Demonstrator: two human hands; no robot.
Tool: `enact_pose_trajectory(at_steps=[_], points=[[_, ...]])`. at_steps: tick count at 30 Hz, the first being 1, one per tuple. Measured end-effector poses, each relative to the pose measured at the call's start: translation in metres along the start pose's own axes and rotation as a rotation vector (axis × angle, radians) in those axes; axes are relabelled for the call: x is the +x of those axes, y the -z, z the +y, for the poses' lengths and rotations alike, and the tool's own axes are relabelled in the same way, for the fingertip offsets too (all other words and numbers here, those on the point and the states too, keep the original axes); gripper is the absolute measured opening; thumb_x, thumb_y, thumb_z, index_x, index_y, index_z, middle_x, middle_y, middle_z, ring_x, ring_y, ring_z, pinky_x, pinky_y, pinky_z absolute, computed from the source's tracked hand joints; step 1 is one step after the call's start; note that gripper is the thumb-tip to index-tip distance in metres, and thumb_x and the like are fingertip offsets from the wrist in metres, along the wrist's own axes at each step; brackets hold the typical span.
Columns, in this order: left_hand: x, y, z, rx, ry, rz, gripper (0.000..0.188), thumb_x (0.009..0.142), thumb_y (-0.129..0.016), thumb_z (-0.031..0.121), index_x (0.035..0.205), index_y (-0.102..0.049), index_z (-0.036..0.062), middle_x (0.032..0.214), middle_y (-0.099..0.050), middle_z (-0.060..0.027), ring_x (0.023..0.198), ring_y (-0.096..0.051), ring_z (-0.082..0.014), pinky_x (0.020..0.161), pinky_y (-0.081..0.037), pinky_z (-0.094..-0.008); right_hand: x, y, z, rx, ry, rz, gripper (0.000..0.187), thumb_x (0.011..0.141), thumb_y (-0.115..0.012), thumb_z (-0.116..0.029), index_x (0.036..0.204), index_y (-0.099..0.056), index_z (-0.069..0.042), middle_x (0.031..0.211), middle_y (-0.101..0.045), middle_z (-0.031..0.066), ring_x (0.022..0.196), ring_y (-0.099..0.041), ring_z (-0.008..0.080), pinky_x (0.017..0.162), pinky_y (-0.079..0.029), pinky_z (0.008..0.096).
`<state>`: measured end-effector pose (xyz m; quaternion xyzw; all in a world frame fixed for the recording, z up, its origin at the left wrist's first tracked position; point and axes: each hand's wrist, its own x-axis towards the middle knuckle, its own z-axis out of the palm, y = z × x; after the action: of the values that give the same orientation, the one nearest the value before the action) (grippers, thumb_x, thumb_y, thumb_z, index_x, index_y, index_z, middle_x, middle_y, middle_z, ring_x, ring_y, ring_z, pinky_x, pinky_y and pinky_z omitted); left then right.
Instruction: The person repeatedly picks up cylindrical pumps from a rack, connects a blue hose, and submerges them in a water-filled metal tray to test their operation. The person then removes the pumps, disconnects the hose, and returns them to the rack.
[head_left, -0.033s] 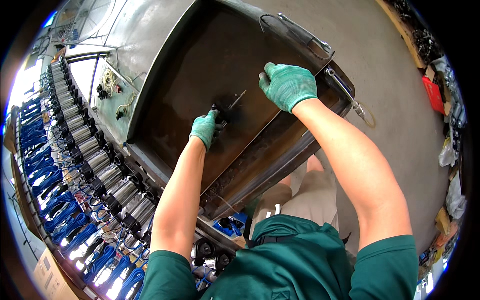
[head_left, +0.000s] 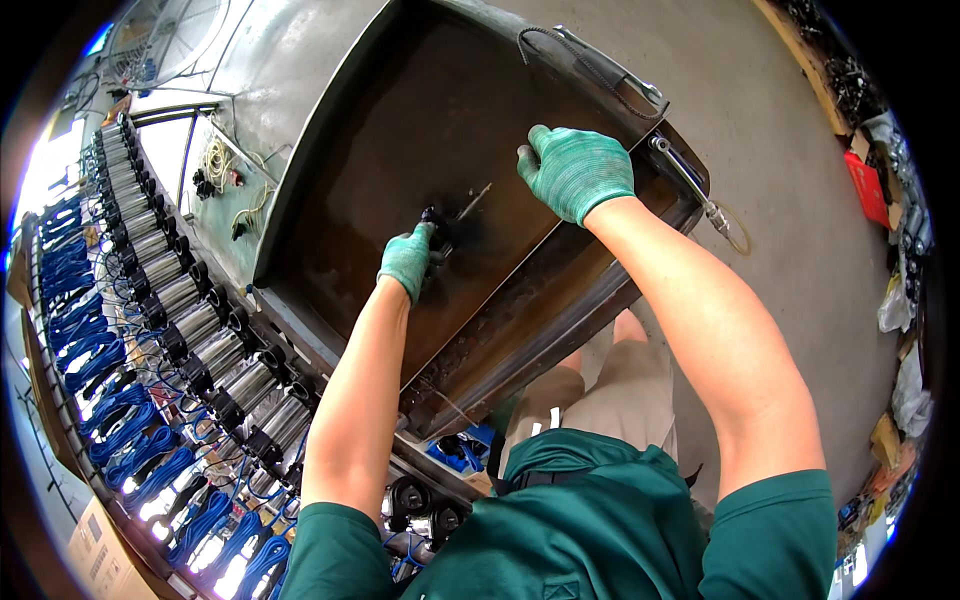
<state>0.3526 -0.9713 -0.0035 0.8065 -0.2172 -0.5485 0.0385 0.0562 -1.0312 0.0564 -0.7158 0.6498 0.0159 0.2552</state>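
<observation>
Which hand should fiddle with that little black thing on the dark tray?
Probably the left hand: its fingertips already touch the small black part. The right hand rests farther away on the dark metal tray.

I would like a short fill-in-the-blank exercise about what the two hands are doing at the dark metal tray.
1. Both hands wear knitted gloves of ____ colour.
2. The left hand grips a small black part on the inner face of the dark metal ____.
3. The right hand rests on the tray near its ____ edge, beside a metal hose fitting.
4. To the person's left stands a long row of steel cylinders with ____ cables.

Missing words: green; tray; right; blue
</observation>
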Motion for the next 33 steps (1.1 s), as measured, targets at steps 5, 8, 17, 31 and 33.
enact_pose_trajectory(at_steps=[5,8,17,31,33], points=[[-0.007,0.009,-0.028,-0.002,-0.073,0.052,0.036,0.101,-0.066,0.043,0.1,-0.071,0.0072,0.066,-0.064,-0.0076,0.045,-0.05,-0.0178,0.043,-0.039,-0.0339,0.0,-0.002,0.0,0.01,-0.007,0.006,0.034,0.105,-0.048,-0.04,0.103,-0.067,-0.012,0.095,-0.075,0.0116,0.09,-0.073,0.0348,0.077,-0.058,0.0512],[-0.007,0.013,-0.045,0.027,-0.162,0.088,0.04,0.098,-0.072,0.041,0.099,-0.07,0.0013,0.071,-0.065,-0.005,0.053,-0.052,-0.013,0.051,-0.041,-0.0318,0.0,-0.003,0.0,0.008,0.003,0.016,0.034,0.105,-0.048,-0.041,0.103,-0.067,-0.012,0.096,-0.075,0.0117,0.091,-0.073,0.0345,0.077,-0.058,0.0511],[-0.025,0.024,-0.07,0.046,-0.203,0.067,0.034,0.101,-0.069,0.037,0.1,-0.067,0.0028,0.069,-0.061,-0.0038,0.052,-0.052,-0.0119,0.048,-0.041,-0.0304,0.002,-0.005,0.001,-0.007,0.009,0.019,0.035,0.105,-0.048,-0.042,0.103,-0.067,-0.012,0.096,-0.075,0.0119,0.09,-0.073,0.0346,0.077,-0.059,0.0503],[-0.044,0.016,-0.064,0.061,-0.157,0.076,0.037,0.1,-0.071,0.035,0.11,-0.067,0.0,0.074,-0.066,-0.0064,0.054,-0.062,-0.0151,0.048,-0.047,-0.0311,0.001,-0.002,-0.001,-0.014,-0.003,-0.003,0.034,0.105,-0.05,-0.041,0.104,-0.067,-0.013,0.098,-0.075,0.0122,0.091,-0.073,0.0367,0.078,-0.058,0.0515],[-0.04,0.018,-0.07,0.103,-0.174,0.086,0.038,0.1,-0.071,0.037,0.111,-0.067,0.0008,0.075,-0.066,-0.0064,0.054,-0.061,-0.0148,0.048,-0.047,-0.0311,0.0,0.002,-0.003,-0.023,-0.011,-0.017,0.034,0.104,-0.05,-0.04,0.107,-0.07,-0.013,0.098,-0.077,0.0112,0.093,-0.074,0.0341,0.079,-0.059,0.0499]])
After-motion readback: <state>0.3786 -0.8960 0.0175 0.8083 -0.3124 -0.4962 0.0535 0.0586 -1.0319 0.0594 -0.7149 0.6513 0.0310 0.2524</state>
